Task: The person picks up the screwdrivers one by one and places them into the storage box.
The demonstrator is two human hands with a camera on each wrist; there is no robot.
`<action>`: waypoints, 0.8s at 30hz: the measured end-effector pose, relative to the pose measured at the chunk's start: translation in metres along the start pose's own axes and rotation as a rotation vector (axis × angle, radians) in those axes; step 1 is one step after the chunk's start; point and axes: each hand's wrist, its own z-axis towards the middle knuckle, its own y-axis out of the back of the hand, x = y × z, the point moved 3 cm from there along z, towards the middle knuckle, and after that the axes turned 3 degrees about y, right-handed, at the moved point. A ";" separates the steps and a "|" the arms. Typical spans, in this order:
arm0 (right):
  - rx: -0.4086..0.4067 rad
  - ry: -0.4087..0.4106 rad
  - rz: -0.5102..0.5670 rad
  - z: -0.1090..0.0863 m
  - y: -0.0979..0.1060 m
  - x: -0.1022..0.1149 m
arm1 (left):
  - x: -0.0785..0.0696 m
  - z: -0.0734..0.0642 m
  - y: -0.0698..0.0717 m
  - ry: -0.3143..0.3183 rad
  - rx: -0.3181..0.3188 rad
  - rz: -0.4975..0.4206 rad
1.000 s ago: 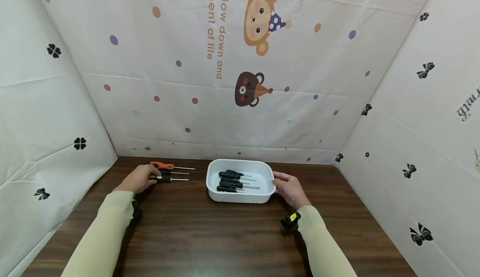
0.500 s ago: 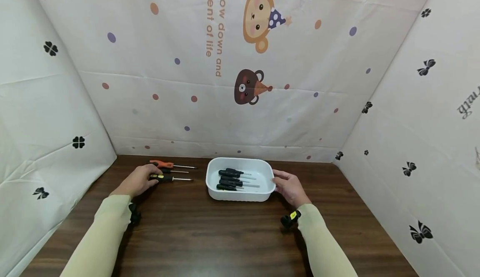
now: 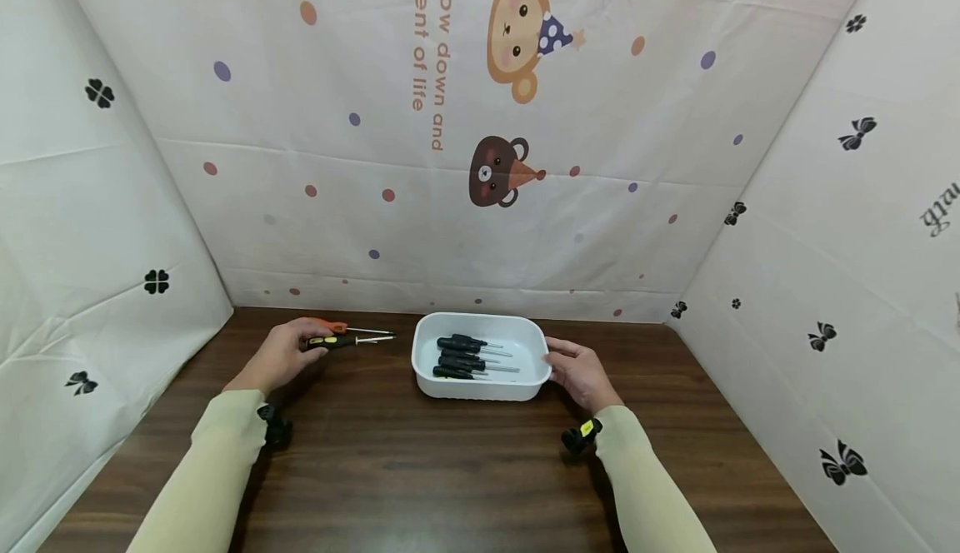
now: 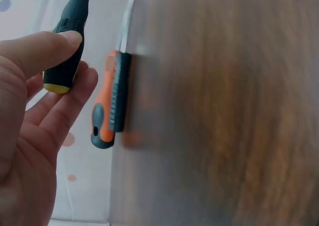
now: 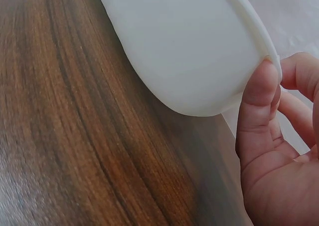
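Observation:
My left hand point(image 3: 279, 357) pinches the handle of a black-and-yellow screwdriver point(image 4: 67, 56) between thumb and fingers, raised off the table. Its shaft points right in the head view. Behind it, an orange-and-black screwdriver point(image 4: 103, 109) and a black-handled screwdriver point(image 4: 120, 94) lie side by side on the table; in the head view they are partly covered. At the middle stands a white plastic basin point(image 3: 480, 389) with several black-handled screwdrivers point(image 3: 461, 361) inside. With thumb and fingers, my right hand point(image 5: 279, 151) grips the basin's right-hand rim.
Dark wood-grain table point(image 3: 420, 470) lies under everything. A printed white cloth point(image 3: 420, 236) rises at the table's back edge, close behind the basin. More white cloth walls point(image 3: 757, 370) stand at both sides.
My left hand has lifted the black-and-yellow screwdriver off the table and shifted it slightly right and away from me. My right hand and the basin have stayed in place.

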 end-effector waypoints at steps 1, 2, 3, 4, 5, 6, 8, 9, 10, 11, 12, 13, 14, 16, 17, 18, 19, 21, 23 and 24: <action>0.002 0.000 0.004 0.000 0.000 0.000 | -0.001 0.000 0.001 0.002 -0.017 -0.020; 0.004 0.000 0.006 0.000 0.000 0.000 | -0.002 0.000 0.002 0.003 -0.035 -0.037; 0.005 0.000 0.008 0.000 0.000 0.000 | -0.004 0.000 0.003 -0.001 -0.054 -0.050; 0.009 0.000 0.007 0.000 0.001 0.000 | -0.005 0.001 0.004 -0.001 -0.068 -0.065; 0.012 0.000 0.009 0.000 0.001 0.000 | -0.007 0.001 0.005 -0.001 -0.079 -0.079; 0.013 -0.001 0.009 0.000 0.001 0.000 | -0.009 0.001 0.006 0.002 -0.091 -0.089; 0.009 -0.001 0.010 0.000 0.001 0.000 | -0.013 0.001 0.007 0.002 -0.114 -0.101; 0.010 0.000 0.010 0.000 0.002 0.000 | -0.014 0.002 0.007 -0.001 -0.122 -0.106; 0.009 0.001 0.011 0.000 0.001 0.000 | -0.016 0.002 0.007 -0.003 -0.127 -0.115; 0.008 0.001 0.012 0.001 0.001 0.000 | -0.018 0.003 0.007 -0.005 -0.132 -0.122; 0.007 0.002 0.015 0.001 0.001 0.000 | -0.020 0.003 0.007 -0.006 -0.135 -0.127; 0.007 0.002 0.018 0.001 0.001 0.000 | -0.022 0.004 0.008 -0.011 -0.136 -0.135; 0.006 0.003 0.016 0.001 0.002 0.000 | -0.025 0.005 0.008 -0.015 -0.136 -0.143; 0.003 0.003 0.016 0.001 0.002 0.000 | -0.030 0.005 0.008 -0.016 -0.131 -0.161; -0.001 0.002 0.015 0.001 0.002 -0.001 | -0.033 0.006 0.008 -0.015 -0.129 -0.164; -0.003 0.001 0.015 0.001 0.002 -0.001 | -0.036 0.006 0.008 -0.016 -0.126 -0.164; 0.001 0.002 0.009 0.001 0.002 -0.001 | -0.039 0.007 0.007 -0.020 -0.124 -0.168; -0.005 0.000 0.008 0.001 0.002 -0.002 | -0.046 0.009 0.006 -0.029 -0.120 -0.175; -0.012 -0.003 0.011 0.001 0.002 -0.002 | -0.052 0.012 0.005 -0.042 -0.118 -0.186; -0.012 -0.004 0.012 0.001 0.002 -0.003 | -0.055 0.013 0.004 -0.047 -0.116 -0.193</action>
